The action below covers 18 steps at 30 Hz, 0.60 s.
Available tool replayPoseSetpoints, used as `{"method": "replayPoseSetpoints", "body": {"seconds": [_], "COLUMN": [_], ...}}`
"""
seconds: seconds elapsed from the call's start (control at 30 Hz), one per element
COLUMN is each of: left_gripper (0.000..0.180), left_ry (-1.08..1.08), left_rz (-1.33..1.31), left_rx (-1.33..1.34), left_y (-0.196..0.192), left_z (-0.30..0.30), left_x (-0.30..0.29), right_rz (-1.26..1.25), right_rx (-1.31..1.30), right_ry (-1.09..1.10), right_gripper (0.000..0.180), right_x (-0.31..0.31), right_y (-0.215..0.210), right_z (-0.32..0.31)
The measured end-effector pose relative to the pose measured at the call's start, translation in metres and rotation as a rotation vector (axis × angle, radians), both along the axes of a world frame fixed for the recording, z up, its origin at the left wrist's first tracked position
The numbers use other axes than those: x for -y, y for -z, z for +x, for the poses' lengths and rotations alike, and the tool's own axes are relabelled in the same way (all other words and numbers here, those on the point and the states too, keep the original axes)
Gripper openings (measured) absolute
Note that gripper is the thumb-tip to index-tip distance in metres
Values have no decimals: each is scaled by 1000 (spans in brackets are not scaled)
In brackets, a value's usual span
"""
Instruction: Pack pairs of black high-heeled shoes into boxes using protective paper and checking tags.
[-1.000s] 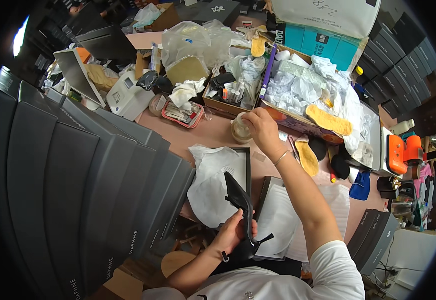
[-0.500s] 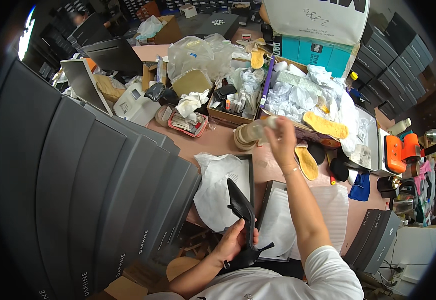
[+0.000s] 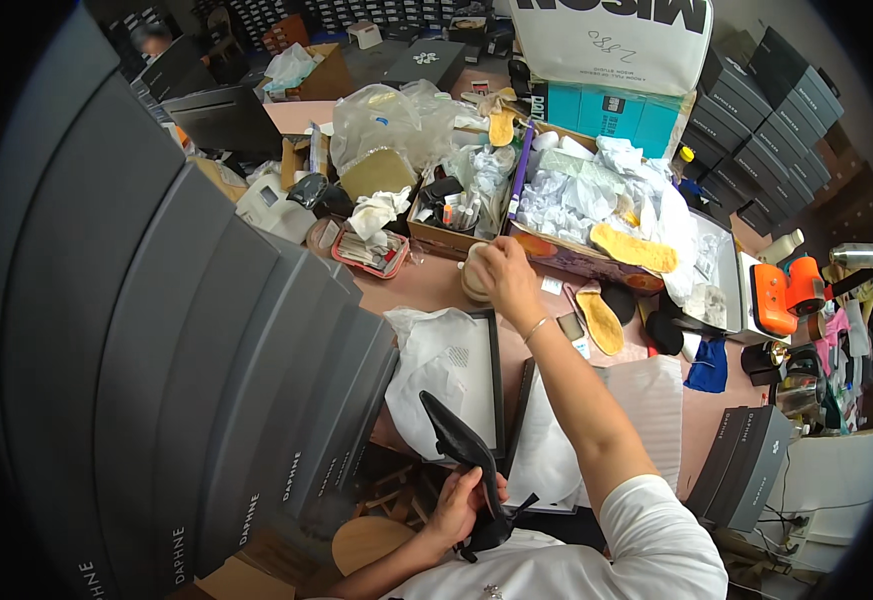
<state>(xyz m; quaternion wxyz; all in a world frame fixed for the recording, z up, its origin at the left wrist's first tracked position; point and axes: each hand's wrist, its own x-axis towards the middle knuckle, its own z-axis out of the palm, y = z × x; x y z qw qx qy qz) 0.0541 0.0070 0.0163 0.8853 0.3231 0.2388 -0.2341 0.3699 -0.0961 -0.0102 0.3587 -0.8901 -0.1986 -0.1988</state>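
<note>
My left hand [image 3: 456, 510] is closed around a black pointed high-heeled shoe [image 3: 466, 442], its toe tilted up and away, near the table's front edge. A thin strap or bow shows at the shoe's near end. Stretched out over the table, my right hand [image 3: 509, 282] has its fingers bent down on a round beige thing [image 3: 473, 282], which looks like a tape roll or jar. The fingers cover its upper part, so what they pinch is hidden. Between the hands lies an open shoe box [image 3: 497, 375] with white tissue paper [image 3: 421, 380] spilling over its left side.
Tall stacks of dark grey shoe boxes [image 3: 206, 330] rise on the left. Behind my right hand stand a carton of crumpled paper [image 3: 576, 190] and a box of small supplies [image 3: 446, 235]. Yellow insoles [image 3: 601, 320], a blue cloth [image 3: 706, 367] and an orange device [image 3: 774, 300] lie rightward.
My right hand has come down and left onto the round beige thing; before, it held a blurred translucent object above it. My left hand and the shoe have shifted slightly left in view.
</note>
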Motion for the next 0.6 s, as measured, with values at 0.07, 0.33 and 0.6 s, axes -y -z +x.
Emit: {"method": "replayPoseSetpoints", "body": {"seconds": [0.07, 0.33, 0.6], "left_gripper": [35, 31, 32], "left_ry": [18, -36, 145], "left_rz": [39, 109, 138], "left_rx": [-18, 81, 103], "left_y": [-3, -16, -34], "left_z": [-11, -23, -32], "left_x": [2, -3, 14], "right_rz": [0, 449, 1002], "right_rx": [-81, -748, -1062], "right_ry": [13, -131, 142], "right_gripper": [12, 16, 9], "right_x": [5, 58, 99], "right_y": [0, -54, -93], "right_z": [14, -126, -346]}}
